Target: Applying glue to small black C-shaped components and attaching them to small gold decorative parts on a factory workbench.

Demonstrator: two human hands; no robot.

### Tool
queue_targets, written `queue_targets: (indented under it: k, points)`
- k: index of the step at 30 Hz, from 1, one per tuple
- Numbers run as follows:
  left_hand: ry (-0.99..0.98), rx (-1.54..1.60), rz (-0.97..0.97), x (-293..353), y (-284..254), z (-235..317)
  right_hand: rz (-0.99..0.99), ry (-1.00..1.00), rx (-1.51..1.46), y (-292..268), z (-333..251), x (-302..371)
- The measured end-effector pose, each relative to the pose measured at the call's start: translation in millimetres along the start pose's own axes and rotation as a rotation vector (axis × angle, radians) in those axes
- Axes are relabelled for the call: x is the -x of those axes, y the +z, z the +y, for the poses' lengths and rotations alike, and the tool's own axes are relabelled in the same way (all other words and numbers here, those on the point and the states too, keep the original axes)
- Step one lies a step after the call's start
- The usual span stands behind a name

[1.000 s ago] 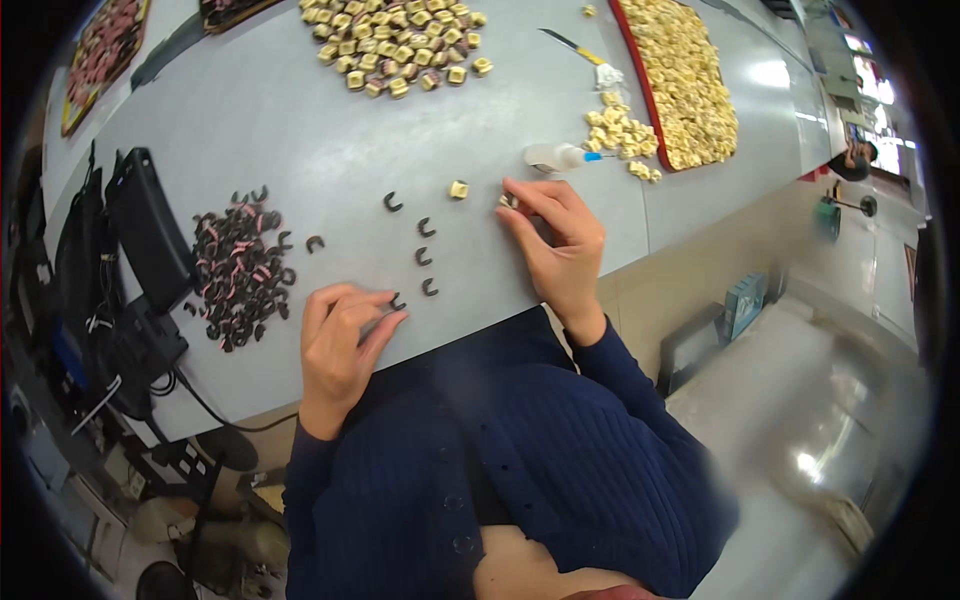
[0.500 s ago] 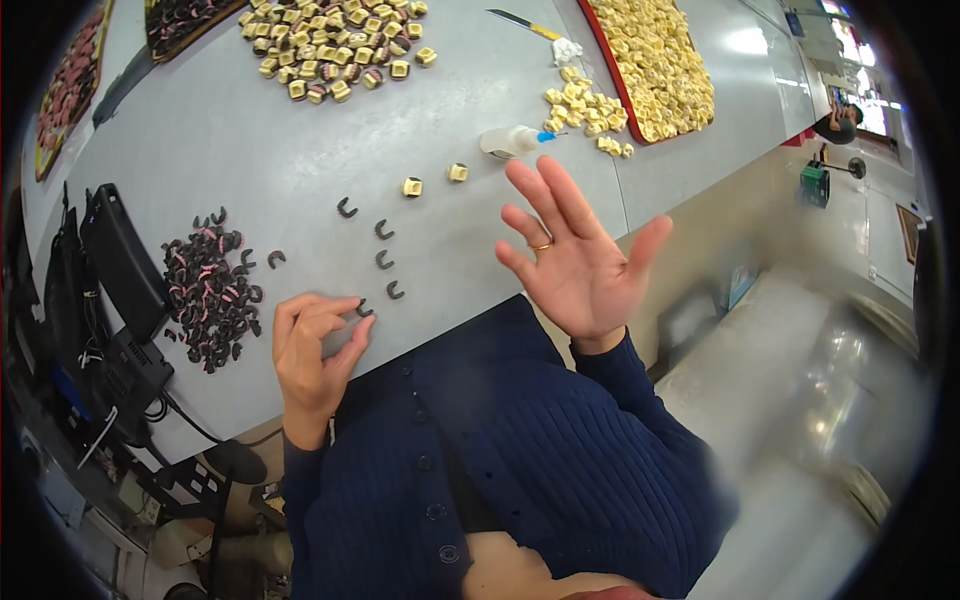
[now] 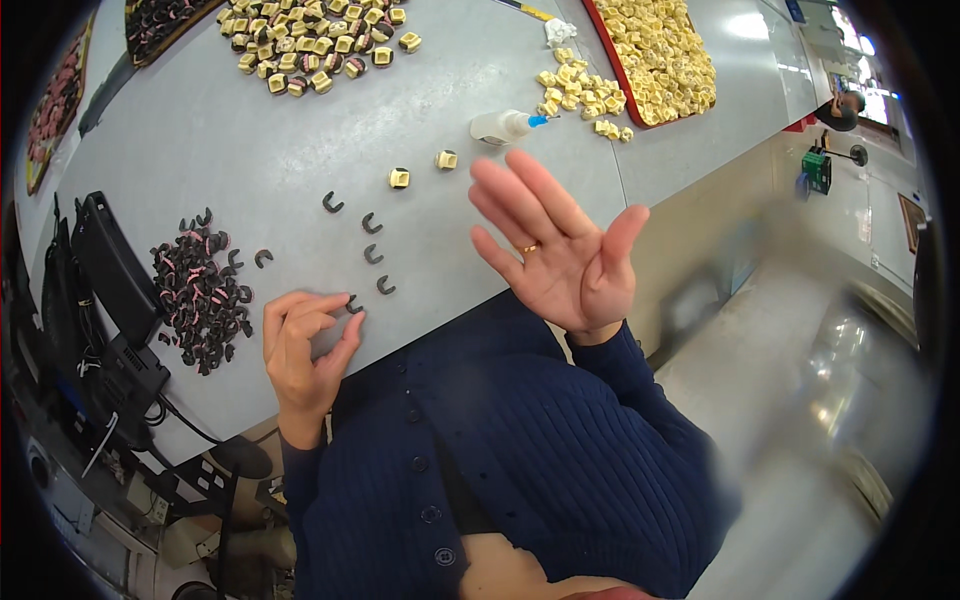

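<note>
My left hand (image 3: 302,355) is at the table's near edge, thumb and forefinger closed around a small black U-shaped piece (image 3: 355,304). Beyond its fingertips, several similar U-shaped pieces (image 3: 386,285) lie apart in a loose row. My right hand (image 3: 565,250) is raised palm up over the near edge, fingers spread, a ring on one finger, nothing in it. Two cream blocks with square hollows, a nearer block (image 3: 399,178) and a farther block (image 3: 446,159), lie past the row. Beside them a clear bottle (image 3: 500,126) with a blue needle tip lies on its side.
A heap of black and pink U-shaped pieces (image 3: 205,300) lies left, by a black device (image 3: 112,265). Assembled blocks (image 3: 310,45) cover the far side. Loose cream blocks (image 3: 580,88) lie beside a red-rimmed tray (image 3: 612,65). A person (image 3: 842,110) is far right.
My right hand has shifted a little left and turned slightly, still spread. My left hand keeps its pinch at the black piece. The whole view has shifted slightly.
</note>
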State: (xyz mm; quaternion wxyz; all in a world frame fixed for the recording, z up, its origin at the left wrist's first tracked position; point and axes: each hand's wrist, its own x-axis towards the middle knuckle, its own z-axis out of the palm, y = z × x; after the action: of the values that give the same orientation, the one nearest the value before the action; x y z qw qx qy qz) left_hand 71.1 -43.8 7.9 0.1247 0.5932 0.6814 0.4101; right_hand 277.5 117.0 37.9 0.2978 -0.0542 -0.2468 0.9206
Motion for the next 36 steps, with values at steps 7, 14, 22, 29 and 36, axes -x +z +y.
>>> queue_targets:
  k: [7, 14, 22, 29, 36]
  points:
    - [-0.01, 0.015, 0.003, 0, -1, 0, -0.162, -0.064, -0.299, -11, 6, 7]
    - [0.006, 0.009, -0.002, -1, 0, -2, 0.007, -0.008, -0.248, 6, -4, 0]
    - [0.008, 0.001, 0.025, -1, -2, 0, 0.606, -0.343, 1.68, -56, -44, -11]
    - [0.006, 0.003, 0.06, 0, -1, -2, 0.597, -0.466, 1.963, -67, -42, -33]
    - [-0.004, 0.052, 0.107, 0, -5, 0, 0.557, -0.463, 1.742, -50, -34, -25]
